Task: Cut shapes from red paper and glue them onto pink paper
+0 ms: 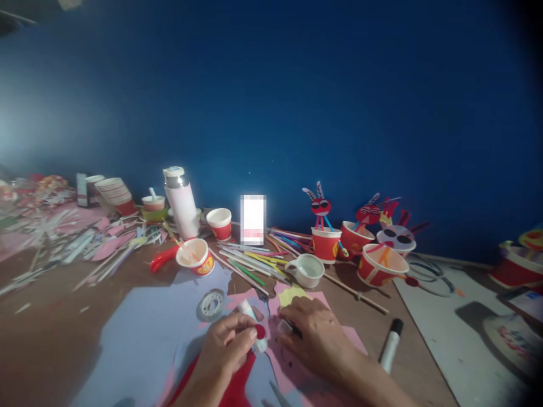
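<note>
A deep blue wall (271, 107) backs a brown worktop (413, 367) crowded with paper and craft bits. The hands are apart: the left hand (227, 345) pinches a small red disc (260, 332) at its fingertips, above the pink paper (314, 362) and lilac paper (127, 328). The right hand (316, 328) curls over the pink sheet beside a small pale-and-black item (285, 326); whether it grips this, I cannot tell.

The disc is the likeliest thing to go astray: with so little of it to pinch, a slight slip could drop it among the loose sheets. The white tube (246, 308) lies right by those fingers; if it is glue, a smear could stick the disc to skin or paper. The overlapping sheets may slide under a leaning wrist, and the scissors (278, 395) at the near edge could nick a forearm drawn back carelessly. The marker (391, 345), close to the right forearm, might roll if brushed.

Beyond, a tape roll (211, 304), a handled cup (308, 270) and a spread of coloured sticks (254, 263) hem in the far side, so a long reach forward risks knocking the cup.
</note>
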`<control>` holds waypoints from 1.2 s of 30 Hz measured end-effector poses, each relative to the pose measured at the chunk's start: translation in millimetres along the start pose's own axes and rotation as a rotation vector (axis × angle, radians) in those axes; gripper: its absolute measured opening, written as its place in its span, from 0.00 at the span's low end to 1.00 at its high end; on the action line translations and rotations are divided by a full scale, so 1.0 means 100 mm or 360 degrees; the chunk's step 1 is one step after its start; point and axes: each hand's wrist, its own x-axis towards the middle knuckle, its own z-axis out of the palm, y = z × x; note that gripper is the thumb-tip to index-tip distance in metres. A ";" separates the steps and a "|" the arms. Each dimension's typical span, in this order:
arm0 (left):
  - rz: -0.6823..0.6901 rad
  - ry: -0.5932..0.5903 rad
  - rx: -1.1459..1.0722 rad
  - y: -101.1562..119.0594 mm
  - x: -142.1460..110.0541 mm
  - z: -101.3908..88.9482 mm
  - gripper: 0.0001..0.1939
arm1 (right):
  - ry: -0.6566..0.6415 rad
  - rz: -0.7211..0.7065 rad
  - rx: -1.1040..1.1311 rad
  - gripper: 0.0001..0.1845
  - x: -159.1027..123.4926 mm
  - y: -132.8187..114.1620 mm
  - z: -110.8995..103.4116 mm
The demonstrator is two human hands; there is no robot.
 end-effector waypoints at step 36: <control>0.0042 -0.0144 -0.0195 0.02 -0.03 -0.02 0.10 | -0.0425 0.0379 0.1906 0.09 -0.04 -0.19 -0.07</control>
